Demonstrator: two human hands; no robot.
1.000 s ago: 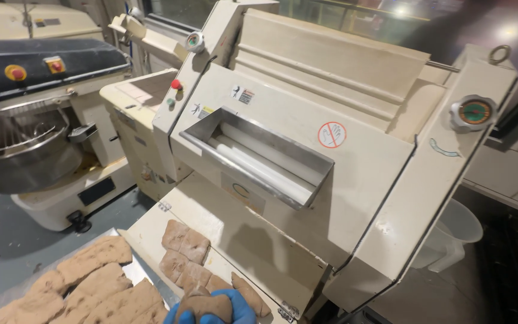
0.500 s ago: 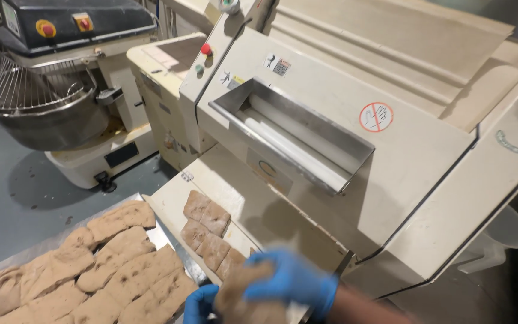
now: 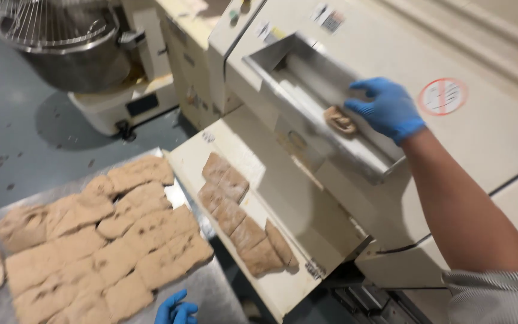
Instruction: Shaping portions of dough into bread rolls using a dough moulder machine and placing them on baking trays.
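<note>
My right hand (image 3: 385, 108), in a blue glove, reaches into the metal feed chute (image 3: 307, 108) of a cream dough machine (image 3: 487, 138) and holds a brown dough piece (image 3: 338, 119) at the chute's lip. My left hand (image 3: 176, 309), also gloved blue, shows only partly at the bottom edge, by the near corner of a metal tray (image 3: 211, 294). Many cut brown dough pieces (image 3: 97, 234) lie on that tray. Several more dough pieces (image 3: 241, 222) lie in a row on the machine's sloping outfeed board (image 3: 253, 180).
A mixer with a steel bowl (image 3: 73, 54) and wire guard stands at the upper left on a grey floor (image 3: 13, 138). A second cream machine body (image 3: 193, 66) sits between the mixer and the dough machine.
My right hand has lifted a dough piece from low near the board up into the feed chute. The view has moved in closer and tilted down.
</note>
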